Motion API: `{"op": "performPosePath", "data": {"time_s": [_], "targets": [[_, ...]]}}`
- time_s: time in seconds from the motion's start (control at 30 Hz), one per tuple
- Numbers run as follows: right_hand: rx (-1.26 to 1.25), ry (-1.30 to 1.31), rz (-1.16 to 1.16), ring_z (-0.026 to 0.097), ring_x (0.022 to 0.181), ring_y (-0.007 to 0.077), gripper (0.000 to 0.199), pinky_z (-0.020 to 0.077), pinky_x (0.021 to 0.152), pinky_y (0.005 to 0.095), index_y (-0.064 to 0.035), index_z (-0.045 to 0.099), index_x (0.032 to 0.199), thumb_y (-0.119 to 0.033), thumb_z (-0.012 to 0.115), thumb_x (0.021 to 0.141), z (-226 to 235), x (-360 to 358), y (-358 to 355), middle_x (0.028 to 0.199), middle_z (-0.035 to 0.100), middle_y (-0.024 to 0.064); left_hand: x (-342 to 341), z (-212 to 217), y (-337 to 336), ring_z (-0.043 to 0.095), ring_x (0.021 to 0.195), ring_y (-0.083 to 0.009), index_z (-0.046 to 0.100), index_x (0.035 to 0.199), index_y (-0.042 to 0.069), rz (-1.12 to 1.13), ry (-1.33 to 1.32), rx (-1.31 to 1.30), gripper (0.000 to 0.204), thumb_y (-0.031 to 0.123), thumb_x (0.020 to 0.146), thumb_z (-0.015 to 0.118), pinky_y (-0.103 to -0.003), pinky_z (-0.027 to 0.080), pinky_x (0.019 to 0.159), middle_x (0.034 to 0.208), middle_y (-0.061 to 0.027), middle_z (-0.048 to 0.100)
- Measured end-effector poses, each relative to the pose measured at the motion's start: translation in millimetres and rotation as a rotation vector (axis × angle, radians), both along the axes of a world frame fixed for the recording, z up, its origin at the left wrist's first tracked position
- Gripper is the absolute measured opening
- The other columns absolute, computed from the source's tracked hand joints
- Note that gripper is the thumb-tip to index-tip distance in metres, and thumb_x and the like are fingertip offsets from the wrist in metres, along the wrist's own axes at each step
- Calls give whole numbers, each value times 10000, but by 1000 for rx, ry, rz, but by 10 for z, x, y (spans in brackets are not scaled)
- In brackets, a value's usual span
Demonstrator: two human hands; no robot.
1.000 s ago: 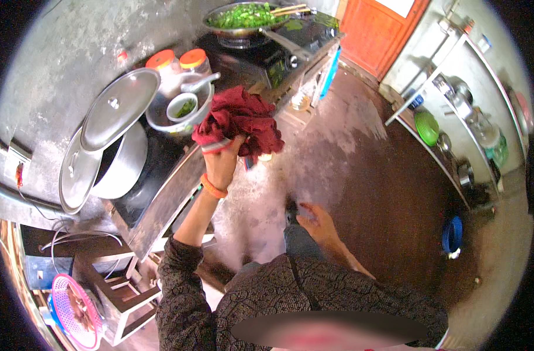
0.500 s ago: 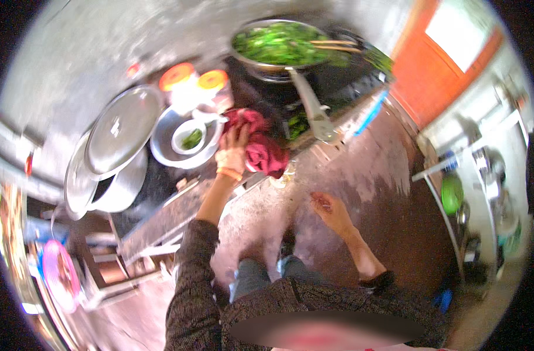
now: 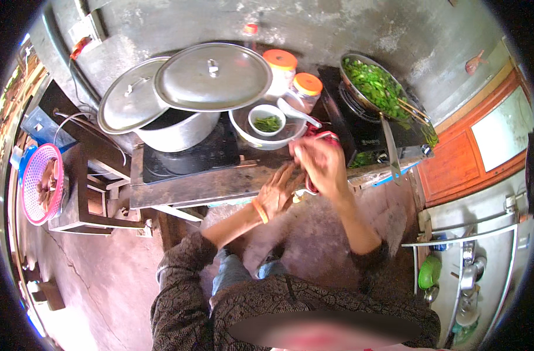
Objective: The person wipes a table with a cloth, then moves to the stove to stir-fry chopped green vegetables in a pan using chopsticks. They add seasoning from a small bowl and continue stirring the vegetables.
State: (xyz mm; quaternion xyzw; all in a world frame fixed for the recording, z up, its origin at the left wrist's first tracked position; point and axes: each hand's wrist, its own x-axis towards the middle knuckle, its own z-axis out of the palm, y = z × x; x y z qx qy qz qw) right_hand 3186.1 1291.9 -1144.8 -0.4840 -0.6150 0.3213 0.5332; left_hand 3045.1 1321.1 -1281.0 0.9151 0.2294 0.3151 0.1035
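My left hand [image 3: 277,192] is at the counter's front edge with its fingers stretched out, no longer on the cloth. Close beside it, slightly higher, is my right hand [image 3: 325,161], its fingers bent and blurred, so I cannot tell whether anything is in them. Behind the hands a red cloth [image 3: 328,137] lies on the counter edge, mostly hidden. A metal basin [image 3: 252,138] just left of them holds a small white bowl [image 3: 267,112] with green leaves, and a white spoon [image 3: 296,111] rests across the basin's rim.
Two lids [image 3: 214,76] lie over a big metal pot [image 3: 182,131] at left. Orange-capped jars [image 3: 280,60] stand behind the basin. On the stove at right sits a pan of chopped greens [image 3: 372,85] with chopsticks [image 3: 413,110]; its handle [image 3: 390,149] juts over the front edge.
My left hand has let go of the red cloth and drawn back toward me. My right hand has risen from below to beside it. The view has swung left.
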Motion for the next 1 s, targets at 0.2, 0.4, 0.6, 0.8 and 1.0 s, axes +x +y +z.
{"op": "performPosePath", "data": {"time_s": [0.2, 0.4, 0.6, 0.8, 1.0], "targets": [[387, -418, -97, 685, 796, 192, 275, 552, 720, 344, -90, 705, 1099, -227, 750, 865, 682, -881, 1559, 934, 727, 96, -1457, 554, -353, 685, 690, -200, 719, 999, -1, 360, -634, -372, 128, 41, 913, 633, -303, 548, 618, 871, -147, 715], [178, -949, -262, 666, 1057, 398, 537, 516, 950, 483, -54, 621, 1262, -344, 725, 823, 686, -1320, 2485, 1104, 708, 190, -3146, 1035, 412, 490, 710, -52, 639, 1197, 14, 709, -1231, -442, 279, 216, 1007, 610, -200, 428, 662, 893, -12, 642], [59, -740, -258, 694, 1000, 303, 330, 535, 904, 430, -75, 707, 1101, -164, 694, 784, 784, -1473, 2605, 1057, 719, 177, -3731, 1266, 938, 667, 1007, -221, 635, 1185, 3, 379, -1497, -992, 346, 286, 987, 634, -334, 527, 886, 1102, -128, 691], [313, -665, -58, 697, 906, 210, 365, 549, 801, 353, -95, 664, 1171, -108, 651, 806, 896, -2289, 2501, 1011, 728, 126, -3575, 1487, 1249, 595, 970, -188, 623, 1225, 93, 343, -1417, -1145, 601, 613, 924, 601, -372, 472, 842, 1125, -72, 661], [234, -621, 151, 645, 1094, 347, 228, 508, 952, 431, -38, 680, 1073, -68, 591, 865, 770, -3029, 2705, 1101, 691, 196, -3613, 1404, 1626, 622, 1095, -243, 609, 1253, 42, 425, -1462, -1112, 493, 366, 901, 728, -429, 511, 928, 1192, -97, 649]]}}
